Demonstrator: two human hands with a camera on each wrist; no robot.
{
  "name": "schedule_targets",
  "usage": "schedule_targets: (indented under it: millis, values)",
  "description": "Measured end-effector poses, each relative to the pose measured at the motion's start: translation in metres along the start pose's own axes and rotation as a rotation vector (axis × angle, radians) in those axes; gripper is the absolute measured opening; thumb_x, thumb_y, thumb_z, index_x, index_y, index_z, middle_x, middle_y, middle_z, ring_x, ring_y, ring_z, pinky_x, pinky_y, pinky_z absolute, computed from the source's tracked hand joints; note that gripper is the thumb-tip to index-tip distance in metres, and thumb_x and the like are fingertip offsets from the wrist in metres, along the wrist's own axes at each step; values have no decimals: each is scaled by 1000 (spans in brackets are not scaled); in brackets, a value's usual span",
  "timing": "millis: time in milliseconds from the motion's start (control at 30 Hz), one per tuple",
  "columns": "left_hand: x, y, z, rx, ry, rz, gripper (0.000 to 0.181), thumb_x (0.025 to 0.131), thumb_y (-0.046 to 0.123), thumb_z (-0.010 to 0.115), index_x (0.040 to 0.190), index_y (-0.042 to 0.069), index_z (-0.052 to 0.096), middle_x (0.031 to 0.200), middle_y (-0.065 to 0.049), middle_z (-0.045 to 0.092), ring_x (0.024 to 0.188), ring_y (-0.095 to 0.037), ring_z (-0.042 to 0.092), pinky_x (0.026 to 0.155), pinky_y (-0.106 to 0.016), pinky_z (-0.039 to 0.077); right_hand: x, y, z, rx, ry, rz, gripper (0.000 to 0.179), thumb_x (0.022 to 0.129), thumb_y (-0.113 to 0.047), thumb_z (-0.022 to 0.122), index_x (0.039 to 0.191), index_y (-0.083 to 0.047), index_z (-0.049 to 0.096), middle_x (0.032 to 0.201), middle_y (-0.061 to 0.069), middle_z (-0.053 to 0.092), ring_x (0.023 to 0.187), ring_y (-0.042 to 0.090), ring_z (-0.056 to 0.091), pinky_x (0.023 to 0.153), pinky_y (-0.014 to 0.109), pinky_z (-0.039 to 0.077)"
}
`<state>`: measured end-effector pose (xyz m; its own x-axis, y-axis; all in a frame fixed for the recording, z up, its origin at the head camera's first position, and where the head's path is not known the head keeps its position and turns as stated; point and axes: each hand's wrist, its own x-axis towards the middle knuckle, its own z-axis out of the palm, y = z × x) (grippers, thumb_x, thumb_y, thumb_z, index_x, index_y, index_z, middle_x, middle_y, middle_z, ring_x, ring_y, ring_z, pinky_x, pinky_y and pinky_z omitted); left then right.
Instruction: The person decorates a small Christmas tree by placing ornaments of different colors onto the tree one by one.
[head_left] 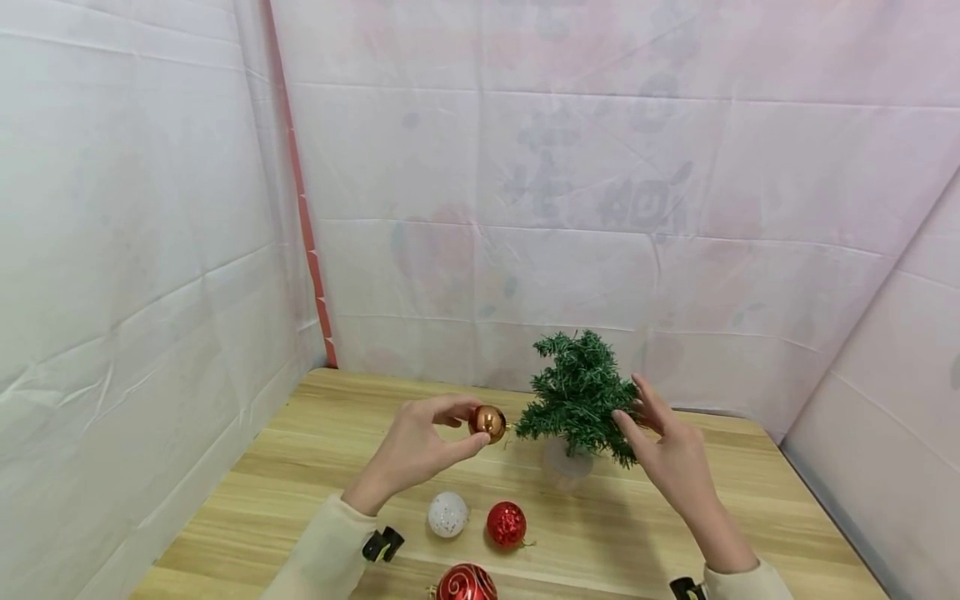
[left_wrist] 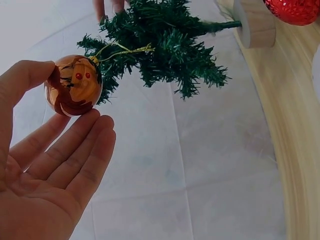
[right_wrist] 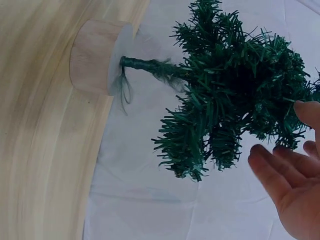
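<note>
My left hand [head_left: 412,446] pinches a shiny copper-gold Christmas ball [head_left: 487,423] between thumb and fingers, just left of a small green Christmas tree [head_left: 581,392]. In the left wrist view a gold string loop [left_wrist: 131,49] sticks out from the ball's cap toward the branches, which lie behind it. My right hand [head_left: 675,454] is at the tree's right side, thumb and fingers spread apart around the branch tips. From the right wrist those fingertips [right_wrist: 257,150] appear right at the foliage. The tree stands upright on a round pale wooden base [right_wrist: 92,57].
A white speckled ball [head_left: 448,514] and a glittery red ball [head_left: 506,525] lie on the wood-grain table [head_left: 247,475] in front of the tree. Nearer the front is a red ball with gold swirls [head_left: 467,583]. Pale cloth walls [head_left: 480,167] stand behind and at both sides.
</note>
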<state>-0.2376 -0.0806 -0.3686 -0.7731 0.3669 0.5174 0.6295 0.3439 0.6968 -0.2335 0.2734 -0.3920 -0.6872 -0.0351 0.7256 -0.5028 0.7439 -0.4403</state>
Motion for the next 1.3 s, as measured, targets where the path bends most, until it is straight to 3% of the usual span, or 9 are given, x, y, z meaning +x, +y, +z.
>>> schedule_targets:
  millis: [67, 167, 233, 367, 467, 700, 933, 1133, 1300]
  values:
    - [1, 0, 0, -5, 0, 3, 37, 83, 30, 82, 117, 22, 71, 104, 11, 73, 92, -7, 67, 84, -32, 57, 1, -1, -1, -9, 18, -1, 68, 87, -9, 77, 148, -21, 50, 118, 26, 68, 95, 40, 71, 75, 1, 46]
    - [1, 0, 1, -9, 2, 5, 37, 83, 29, 82, 117, 22, 71, 104, 10, 74, 92, -7, 67, 85, -34, 57, 2, -3, -2, -37, 50, -24, 64, 87, -9, 76, 145, -19, 53, 124, 24, 66, 96, 43, 69, 56, 3, 43]
    - [2, 0, 1, -9, 3, 6, 37, 83, 29, 82, 117, 22, 71, 104, 11, 74, 92, -7, 67, 84, -33, 57, 3, -4, -3, -59, 73, -50, 61, 86, -9, 77, 143, -17, 55, 127, 22, 65, 83, 40, 70, 49, 6, 37]
    - [2, 1, 1, -9, 0, 11, 37, 83, 28, 82, 117, 22, 71, 104, 11, 73, 93, -7, 67, 85, -30, 57, 6, -9, -3, -69, 101, -109, 58, 84, -5, 78, 138, -14, 60, 132, 18, 63, 98, 38, 67, 75, 2, 40]
    - [2, 1, 0, -7, -2, 18, 36, 84, 29, 81, 118, 23, 71, 104, 10, 73, 93, -8, 67, 85, -30, 56, 8, -16, -4, -55, 108, -147, 55, 82, -4, 79, 135, -12, 63, 131, 15, 64, 118, 39, 60, 98, 2, 31]
    - [4, 0, -1, 5, 13, 32, 38, 83, 28, 82, 119, 22, 70, 104, 10, 74, 93, -7, 68, 84, -29, 57, 12, -32, -6, -80, 121, -226, 55, 78, -3, 81, 131, -8, 66, 125, 14, 68, 104, 34, 67, 66, 14, 51]
    - [5, 1, -1, -3, 12, 41, 38, 83, 29, 82, 119, 22, 70, 103, 9, 74, 92, -8, 68, 83, -28, 57, 13, -40, -4, -3, 157, -302, 52, 73, 4, 81, 123, -3, 69, 119, 14, 71, 103, 35, 69, 98, 6, 39]
    - [5, 2, 0, -8, 10, 38, 38, 83, 29, 82, 118, 22, 71, 102, 9, 74, 92, -8, 68, 83, -28, 57, 12, -45, -2, -1, 188, -331, 45, 77, -3, 80, 121, -4, 71, 119, 14, 71, 105, 33, 68, 95, 7, 42]
    - [5, 3, 0, -16, 6, 38, 39, 82, 28, 82, 119, 22, 71, 103, 8, 74, 92, -9, 68, 84, -28, 57, 11, -49, 2, 22, 184, -355, 40, 80, -6, 79, 120, -4, 71, 118, 13, 71, 104, 31, 68, 76, 10, 51]
